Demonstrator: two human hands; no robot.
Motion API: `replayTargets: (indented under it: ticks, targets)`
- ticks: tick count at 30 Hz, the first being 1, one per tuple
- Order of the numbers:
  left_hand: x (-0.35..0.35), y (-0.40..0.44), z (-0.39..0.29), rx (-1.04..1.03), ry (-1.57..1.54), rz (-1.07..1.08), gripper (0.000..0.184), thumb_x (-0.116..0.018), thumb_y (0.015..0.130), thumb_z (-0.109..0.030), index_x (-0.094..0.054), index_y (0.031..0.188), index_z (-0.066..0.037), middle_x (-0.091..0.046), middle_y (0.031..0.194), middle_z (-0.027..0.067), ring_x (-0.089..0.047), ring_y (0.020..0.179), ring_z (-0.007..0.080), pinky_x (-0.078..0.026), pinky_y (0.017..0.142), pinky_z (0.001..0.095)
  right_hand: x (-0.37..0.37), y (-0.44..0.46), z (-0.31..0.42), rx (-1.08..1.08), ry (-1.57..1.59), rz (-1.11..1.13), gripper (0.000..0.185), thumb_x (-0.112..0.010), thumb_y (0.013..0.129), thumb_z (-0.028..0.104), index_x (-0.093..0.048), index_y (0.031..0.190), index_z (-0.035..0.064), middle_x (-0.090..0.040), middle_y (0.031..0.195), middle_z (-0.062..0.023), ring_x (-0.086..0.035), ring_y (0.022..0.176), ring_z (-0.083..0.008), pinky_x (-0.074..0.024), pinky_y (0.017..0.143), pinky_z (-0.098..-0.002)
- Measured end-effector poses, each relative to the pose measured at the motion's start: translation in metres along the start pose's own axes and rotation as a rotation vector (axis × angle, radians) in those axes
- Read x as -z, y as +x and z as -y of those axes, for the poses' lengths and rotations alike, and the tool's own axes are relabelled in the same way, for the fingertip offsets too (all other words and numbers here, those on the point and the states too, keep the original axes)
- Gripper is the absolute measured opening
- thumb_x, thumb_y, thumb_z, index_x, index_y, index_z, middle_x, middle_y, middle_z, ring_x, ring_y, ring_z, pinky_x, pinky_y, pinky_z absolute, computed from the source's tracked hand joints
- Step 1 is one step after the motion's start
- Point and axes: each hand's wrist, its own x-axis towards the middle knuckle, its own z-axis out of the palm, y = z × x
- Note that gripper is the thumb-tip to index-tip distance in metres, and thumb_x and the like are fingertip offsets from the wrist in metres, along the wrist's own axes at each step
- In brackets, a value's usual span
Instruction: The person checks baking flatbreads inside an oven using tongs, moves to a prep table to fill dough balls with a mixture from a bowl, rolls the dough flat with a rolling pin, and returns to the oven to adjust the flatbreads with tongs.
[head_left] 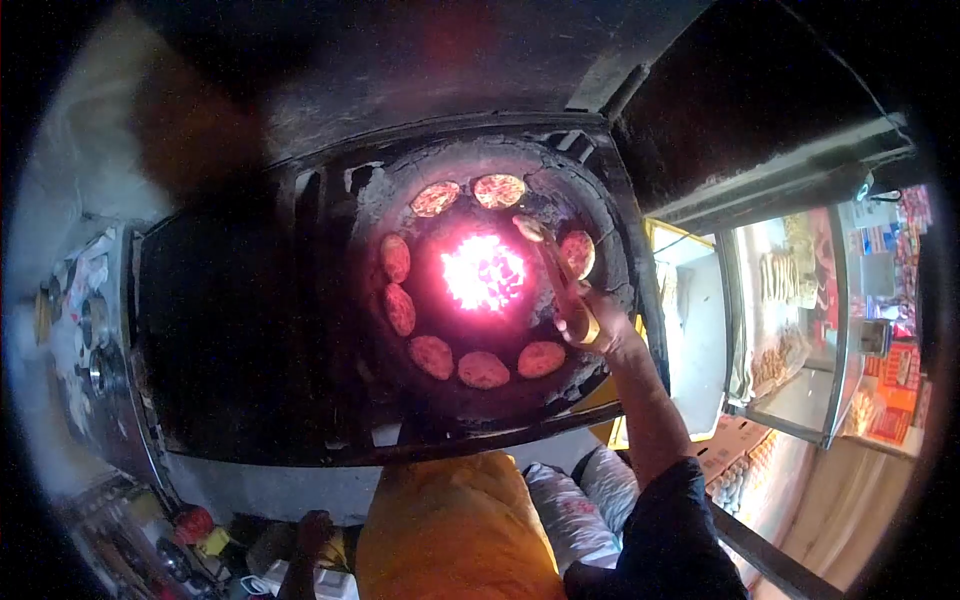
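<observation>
My right hand [598, 322] reaches over a round clay oven [600, 200] and is closed around the handle of a pair of tongs [562, 270]. The tongs slant up and left, and a small pale piece [528, 228] shows at their tip; I cannot make out whether it is gripped. Round flatbreads stick to the oven's inner wall in a ring, among them one [577, 255] beside the tongs and another [541, 359] below my hand. Glowing coals [484, 272] burn in the middle. Low on the left, my left hand [316, 532] hangs in shadow, its fingers unclear.
A dark counter [235, 330] surrounds the oven. To the right stand a white bin [695, 350] and a glass display case [790, 300] with stacked bread. White sacks [570, 515] lie below the counter. Metal containers [100, 370] sit at the far left.
</observation>
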Motion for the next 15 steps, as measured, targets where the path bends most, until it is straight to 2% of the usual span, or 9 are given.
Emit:
replayTargets:
  ticks: [1,3,4,5,6,9,11,12,15]
  targets:
    - [0.0,-0.001,-0.013,-0.187,0.305,0.018,0.017,-0.059,0.099,-0.024,-0.061,0.107,-0.009,-0.062,0.096,0.0058,-0.063,0.091,0.0245,-0.054,0.082,0.0445,0.008,0.013,-0.003,-0.044,0.088,0.065,0.033,-0.052,0.106,0.039,-0.06,0.114,0.0084,-0.066,0.086,-0.0089,-0.068,0.065,-0.0295,-0.0592,0.052,-0.0395]
    - [-0.008,-0.011,-0.06,-0.618,0.999,-0.081,0.014,-0.061,0.099,-0.023,-0.061,0.103,-0.009,-0.061,0.093,0.0043,-0.063,0.089,0.0231,-0.055,0.078,0.0435,-0.017,0.002,0.008,-0.057,0.148,0.099,0.034,-0.049,0.107,0.039,-0.058,0.115,0.0076,-0.066,0.086,-0.0097,-0.068,0.065,-0.0298,-0.0594,0.052,-0.039]
    - [-0.018,-0.017,-0.086,-0.434,0.771,-0.077,0.013,-0.06,0.099,-0.022,-0.061,0.103,-0.009,-0.062,0.093,0.004,-0.064,0.088,0.0226,-0.055,0.077,0.0429,-0.028,-0.001,0.013,-0.072,0.204,0.133,0.036,-0.046,0.108,0.04,-0.056,0.117,0.0069,-0.065,0.087,-0.0105,-0.067,0.065,-0.0302,-0.0595,0.052,-0.0384]
    - [-0.028,-0.024,-0.114,-0.267,0.533,-0.111,0.013,-0.06,0.1,-0.021,-0.062,0.104,-0.009,-0.062,0.093,0.0038,-0.064,0.088,0.0221,-0.055,0.076,0.0423,-0.029,0.001,0.019,-0.038,0.129,0.108,0.034,-0.046,0.106,0.039,-0.06,0.112,0.0093,-0.066,0.087,-0.011,-0.065,0.066,-0.0284,-0.0607,0.059,-0.0402]
    - [-0.032,-0.027,-0.125,0.076,0.061,-0.134,0.012,-0.059,0.1,-0.02,-0.062,0.104,-0.009,-0.062,0.092,0.0033,-0.065,0.087,0.0211,-0.056,0.073,0.0411,-0.035,0.0,0.025,-0.045,0.149,0.016,0.035,-0.044,0.107,0.04,-0.059,0.112,0.0089,-0.065,0.085,-0.0114,-0.065,0.064,-0.0282,-0.0593,0.056,-0.0397]
    - [-0.012,-0.008,-0.059,-0.02,0.029,-0.076,0.015,-0.058,0.1,-0.021,-0.063,0.106,-0.008,-0.063,0.093,0.0042,-0.065,0.091,0.0201,-0.056,0.073,0.0397,-0.013,0.01,0.03,-0.051,0.11,0.092,0.036,-0.044,0.107,0.041,-0.059,0.111,0.0083,-0.065,0.085,-0.0114,-0.064,0.063,-0.0272,-0.0577,0.055,-0.0384]
    - [-0.007,0.001,-0.031,0.019,-0.022,-0.1,0.018,-0.058,0.101,-0.024,-0.063,0.108,-0.008,-0.066,0.094,0.0056,-0.066,0.091,0.0198,-0.057,0.072,0.0386,0.01,0.013,0.034,0.06,-0.305,0.238,0.044,-0.042,0.106,0.05,-0.053,0.114,0.0072,-0.067,0.087,-0.0171,-0.065,0.06,-0.026,-0.0579,0.054,-0.0351]
    - [-0.007,0.002,-0.024,0.092,-0.06,-0.143,0.021,-0.058,0.101,-0.026,-0.063,0.11,-0.008,-0.067,0.095,0.0066,-0.068,0.089,0.0198,-0.058,0.071,0.0379,-0.013,-0.011,0.041,0.158,-0.298,0.137,0.044,-0.055,0.103,0.041,-0.05,0.129,0.0051,-0.069,0.085,-0.0159,-0.066,0.061,-0.0245,-0.0562,0.055,-0.0336]
    - [-0.021,-0.013,-0.071,0.215,-0.107,-0.181,0.022,-0.059,0.101,-0.027,-0.064,0.11,-0.007,-0.07,0.094,0.0085,-0.068,0.081,0.0196,-0.058,0.069,0.0373,-0.046,-0.038,0.073,0.69,-0.875,-0.063,0.04,-0.062,0.101,0.032,-0.059,0.125,0.0008,-0.065,0.079,-0.0081,-0.065,0.062,-0.0191,-0.0517,0.055,-0.032]
